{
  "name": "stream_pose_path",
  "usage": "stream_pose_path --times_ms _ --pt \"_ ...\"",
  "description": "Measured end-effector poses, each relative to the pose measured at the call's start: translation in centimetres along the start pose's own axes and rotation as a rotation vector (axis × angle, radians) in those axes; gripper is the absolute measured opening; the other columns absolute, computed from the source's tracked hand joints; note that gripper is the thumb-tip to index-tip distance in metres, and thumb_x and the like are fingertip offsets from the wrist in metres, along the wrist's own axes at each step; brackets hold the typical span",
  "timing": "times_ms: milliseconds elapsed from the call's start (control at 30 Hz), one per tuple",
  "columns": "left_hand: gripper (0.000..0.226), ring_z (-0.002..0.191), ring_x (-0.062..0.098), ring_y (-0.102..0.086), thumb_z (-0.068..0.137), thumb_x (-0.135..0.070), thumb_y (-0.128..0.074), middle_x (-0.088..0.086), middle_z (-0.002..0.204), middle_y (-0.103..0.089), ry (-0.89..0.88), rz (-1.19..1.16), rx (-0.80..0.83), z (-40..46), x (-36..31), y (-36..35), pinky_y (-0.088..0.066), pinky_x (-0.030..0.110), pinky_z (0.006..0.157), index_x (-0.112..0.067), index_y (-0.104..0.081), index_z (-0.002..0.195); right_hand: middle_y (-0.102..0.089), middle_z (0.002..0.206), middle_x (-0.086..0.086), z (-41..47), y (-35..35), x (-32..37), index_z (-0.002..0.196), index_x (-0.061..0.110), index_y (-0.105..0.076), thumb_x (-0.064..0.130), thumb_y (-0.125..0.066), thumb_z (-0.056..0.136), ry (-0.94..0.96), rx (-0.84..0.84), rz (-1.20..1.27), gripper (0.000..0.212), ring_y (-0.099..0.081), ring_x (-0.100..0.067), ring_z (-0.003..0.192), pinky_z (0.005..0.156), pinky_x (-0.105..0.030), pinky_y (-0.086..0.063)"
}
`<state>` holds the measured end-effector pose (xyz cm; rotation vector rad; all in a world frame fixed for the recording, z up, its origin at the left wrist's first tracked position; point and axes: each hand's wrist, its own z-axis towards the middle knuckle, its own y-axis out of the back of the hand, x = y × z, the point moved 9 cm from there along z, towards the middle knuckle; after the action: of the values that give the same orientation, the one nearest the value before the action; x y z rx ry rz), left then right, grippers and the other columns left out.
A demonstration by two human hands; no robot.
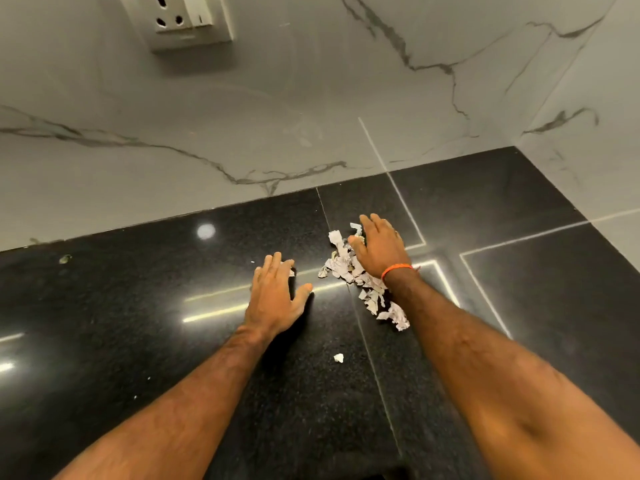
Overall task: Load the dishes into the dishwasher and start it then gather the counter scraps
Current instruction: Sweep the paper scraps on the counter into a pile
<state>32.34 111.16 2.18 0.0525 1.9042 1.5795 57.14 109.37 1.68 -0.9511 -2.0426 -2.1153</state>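
A loose heap of torn white paper scraps (372,294) lies on the black granite counter (138,306), right of centre. My right hand (379,249), with an orange band at the wrist, lies flat on the far part of the heap with straight fingers. My left hand (277,292) rests flat on the counter just left of the heap, fingers straight, thumb spread toward the scraps; a tiny scrap shows at its fingertips. One small stray scrap (338,357) sits alone nearer to me, between my forearms.
A grey marble backsplash (242,133) rises behind the counter and meets a side wall (595,133) at the right corner. A white wall socket (180,19) is mounted high on the left. A small smudge (64,259) marks the counter at far left.
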Motion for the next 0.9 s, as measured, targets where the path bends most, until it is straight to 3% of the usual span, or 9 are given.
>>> stream_pose_path --times_ms 133,233,300,433,533,600,733,833,900 --pt "0.054 0.152 0.027 -0.028 0.098 -0.030 -0.060 0.009 0.157 -0.043 -0.231 -0.133 0.152 -0.7 -3.5 -1.7 -0.014 0.036 0.124 -0.014 -0.046 0.148 -0.016 0.167 -0.004 1.0 -2.6 2.6 0.158 0.027 -0.024 0.049 -0.040 0.102 0.104 0.190 -0.087 0.063 -0.013 -0.028 0.153 0.121 -0.058 -0.014" --pt "0.037 0.127 0.025 -0.055 0.098 -0.020 -0.054 0.005 0.131 -0.064 -0.277 -0.235 0.025 -0.9 -3.9 -0.3 -0.038 0.035 0.112 -0.015 -0.059 0.134 -0.028 0.163 0.000 0.0 -3.6 4.9 0.152 0.029 -0.039 0.044 -0.036 0.102 0.260 0.284 -0.140 0.052 -0.022 -0.026 0.150 0.118 -0.060 -0.022" --pt "0.032 0.115 0.025 -0.060 0.094 -0.015 -0.053 0.006 0.122 -0.068 -0.226 -0.279 -0.103 -0.6 -2.7 1.1 -0.041 0.031 0.103 -0.012 -0.064 0.125 -0.036 0.159 0.000 -1.9 -3.4 5.8 0.144 0.027 -0.052 0.035 -0.041 0.103 0.320 0.299 -0.157 0.043 -0.027 -0.027 0.148 0.117 -0.055 -0.027" --pt "0.033 0.124 0.022 -0.055 0.097 -0.015 -0.058 0.004 0.133 -0.063 -0.161 -0.266 -0.145 0.3 -1.3 1.9 -0.041 0.035 0.107 -0.015 -0.062 0.130 -0.060 0.140 -0.005 -7.1 -2.2 6.6 0.125 0.018 -0.070 0.017 -0.051 0.095 0.375 0.247 -0.038 0.035 -0.050 -0.024 0.133 0.110 -0.042 -0.039" --pt "0.038 0.136 0.023 -0.048 0.098 -0.023 -0.059 0.005 0.146 -0.056 -0.190 -0.271 -0.076 0.3 -1.9 0.8 -0.036 0.041 0.116 -0.016 -0.060 0.135 -0.074 0.115 -0.005 -8.8 1.2 4.8 0.113 0.017 -0.074 0.014 -0.051 0.088 0.262 -0.043 0.053 0.034 -0.065 -0.026 0.110 0.098 -0.042 -0.049" --pt "0.043 0.144 0.022 -0.041 0.100 -0.029 -0.057 0.006 0.154 -0.048 -0.234 -0.268 0.006 -0.4 -2.9 -0.4 -0.031 0.043 0.120 -0.016 -0.056 0.141 -0.070 0.122 -0.004 -8.9 3.1 2.4 0.121 0.020 -0.070 0.017 -0.051 0.093 0.143 -0.210 -0.001 0.034 -0.060 -0.026 0.117 0.102 -0.045 -0.045" --pt "0.051 0.148 0.021 -0.035 0.101 -0.038 -0.048 0.005 0.158 -0.043 -0.350 -0.242 0.136 -2.9 -4.8 -2.7 -0.025 0.041 0.124 -0.017 -0.049 0.148 -0.035 0.159 -0.007 -9.2 0.3 -0.6 0.151 0.021 -0.040 0.036 -0.040 0.105 -0.056 0.060 -0.129 0.049 -0.022 -0.031 0.149 0.120 -0.049 -0.020" --pt "0.051 0.143 0.017 -0.041 0.102 -0.036 -0.044 0.002 0.154 -0.049 -0.352 -0.325 0.131 -3.7 -4.8 -2.6 -0.028 0.036 0.121 -0.016 -0.048 0.149 -0.028 0.163 -0.007 -11.1 -1.5 1.6 0.153 0.018 -0.038 0.040 -0.037 0.107 0.018 0.142 -0.028 0.051 -0.016 -0.028 0.153 0.123 -0.045 -0.012" --pt "0.046 0.136 0.019 -0.049 0.101 -0.032 -0.045 0.003 0.146 -0.056 -0.347 -0.389 0.077 -3.8 -4.1 -1.5 -0.033 0.035 0.117 -0.016 -0.053 0.144 -0.034 0.160 -0.008 -13.1 -1.9 3.4 0.152 0.018 -0.040 0.042 -0.036 0.105 0.062 0.094 0.073 0.053 -0.023 -0.026 0.151 0.124 -0.044 -0.017"
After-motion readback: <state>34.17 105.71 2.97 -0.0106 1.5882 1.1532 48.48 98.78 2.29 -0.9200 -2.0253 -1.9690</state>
